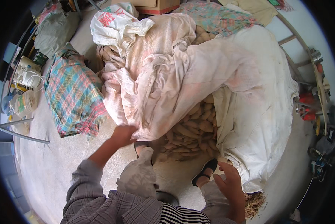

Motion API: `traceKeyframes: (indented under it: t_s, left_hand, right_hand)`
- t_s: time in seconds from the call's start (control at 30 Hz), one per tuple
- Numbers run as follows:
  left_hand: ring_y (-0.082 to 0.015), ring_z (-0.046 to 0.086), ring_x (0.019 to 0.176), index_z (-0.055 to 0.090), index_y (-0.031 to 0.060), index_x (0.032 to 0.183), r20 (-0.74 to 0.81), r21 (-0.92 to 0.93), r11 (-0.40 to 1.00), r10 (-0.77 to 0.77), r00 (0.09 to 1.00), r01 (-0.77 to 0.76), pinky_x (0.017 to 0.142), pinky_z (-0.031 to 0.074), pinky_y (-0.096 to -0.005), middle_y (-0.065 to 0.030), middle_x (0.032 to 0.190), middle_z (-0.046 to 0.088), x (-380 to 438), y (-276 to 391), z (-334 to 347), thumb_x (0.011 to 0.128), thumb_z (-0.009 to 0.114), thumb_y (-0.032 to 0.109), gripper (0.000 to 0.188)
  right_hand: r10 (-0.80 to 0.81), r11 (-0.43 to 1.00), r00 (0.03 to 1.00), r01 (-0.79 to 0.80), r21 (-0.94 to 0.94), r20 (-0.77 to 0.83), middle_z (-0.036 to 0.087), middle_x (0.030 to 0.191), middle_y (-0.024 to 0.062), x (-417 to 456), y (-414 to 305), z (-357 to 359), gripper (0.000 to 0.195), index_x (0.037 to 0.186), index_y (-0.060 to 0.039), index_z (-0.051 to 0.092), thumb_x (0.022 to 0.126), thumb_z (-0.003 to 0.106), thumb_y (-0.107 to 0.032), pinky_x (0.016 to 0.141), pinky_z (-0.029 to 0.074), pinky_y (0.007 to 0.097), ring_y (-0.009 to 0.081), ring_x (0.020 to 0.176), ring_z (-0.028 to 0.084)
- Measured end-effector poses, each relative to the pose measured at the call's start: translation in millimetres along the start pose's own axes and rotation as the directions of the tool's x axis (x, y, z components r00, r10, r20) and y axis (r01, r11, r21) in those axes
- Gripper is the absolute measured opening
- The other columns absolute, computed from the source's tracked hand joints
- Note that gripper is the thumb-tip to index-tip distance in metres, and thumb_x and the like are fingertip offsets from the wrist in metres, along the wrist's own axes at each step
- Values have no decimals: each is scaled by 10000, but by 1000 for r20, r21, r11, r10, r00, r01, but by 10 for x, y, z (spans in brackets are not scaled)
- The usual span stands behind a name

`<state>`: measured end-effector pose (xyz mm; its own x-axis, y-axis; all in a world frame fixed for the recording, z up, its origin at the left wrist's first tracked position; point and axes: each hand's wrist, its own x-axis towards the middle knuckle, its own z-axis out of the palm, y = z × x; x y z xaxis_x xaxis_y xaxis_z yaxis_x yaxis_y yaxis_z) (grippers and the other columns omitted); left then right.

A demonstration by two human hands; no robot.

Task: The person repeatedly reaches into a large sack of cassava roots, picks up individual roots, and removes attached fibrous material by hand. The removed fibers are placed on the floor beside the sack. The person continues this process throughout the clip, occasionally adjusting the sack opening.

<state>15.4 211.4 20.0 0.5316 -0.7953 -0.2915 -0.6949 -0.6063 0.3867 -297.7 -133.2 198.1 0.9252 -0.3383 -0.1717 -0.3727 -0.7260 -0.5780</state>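
Note:
My left hand [125,135] grips the lower edge of a stained pinkish-white cloth [162,84], which is stretched up and to the right over a heap. Under the cloth's raised edge a pile of sweet potatoes [194,131] shows on the floor. To the right, a large white sheet [251,120] covers more of the heap. My right hand [228,176] is held near that sheet's lower left edge, above my knee, fingers apart and holding nothing. More of the tubers [203,35] peek out at the top between the cloths.
A plaid cloth [73,92] covers something at the left. Beside it are plastic jugs [26,103] and a grey bag [57,32]. At the top lie a white plastic bag [114,25] and a cardboard box [159,6]. Dry roots [254,204] lie at lower right.

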Motion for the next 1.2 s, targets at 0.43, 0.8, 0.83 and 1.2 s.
traceKeyframes:
  t_s: [0.43, 0.8, 0.83, 1.2]
  left_hand:
    - [-338, 624, 1143, 535, -25, 1329, -241, -480, 848, -373, 896, 224, 944, 496, -410, -249, 1209, 642, 2953, 363, -769, 890, 596, 447, 647]
    - [-346, 652, 1014, 541, 153, 1354, 453, -367, 778, 628, 633, -509, 880, 501, -433, -211, 1124, 661, -48, 3175, 91, 781, 647, 247, 591]
    - [-331, 659, 961, 564, 125, 1311, 465, -344, 716, 692, 553, -607, 854, 508, -441, -188, 1064, 665, -294, 3212, 250, 807, 621, 218, 515]
    - [-370, 618, 983, 503, 48, 1266, 43, -354, 752, 607, 794, -556, 823, 495, -472, -191, 1167, 582, -755, 3340, -587, 859, 643, 233, 468]
  right_hand:
    - [-144, 989, 987, 143, 23, 74, 661, 1109, 151, -325, -38, 89, 444, 1209, -52, 607, 820, 700, -244, 962, 452, 432, 353, 1044, 604]
    - [112, 991, 969, -92, 96, -221, 683, 1012, 143, -371, 215, -187, 408, 1180, -72, 617, 823, 681, -259, 791, 522, 406, 316, 893, 664]
    - [139, 984, 949, -99, 151, -282, 688, 995, 140, -366, 278, -180, 397, 1169, -75, 622, 823, 678, -261, 771, 528, 400, 308, 870, 672]
    - [179, 983, 983, -181, -26, -49, 677, 1005, 162, 410, 829, 241, 423, 1153, -71, 612, 806, 662, -308, 816, 516, 428, 348, 932, 654]
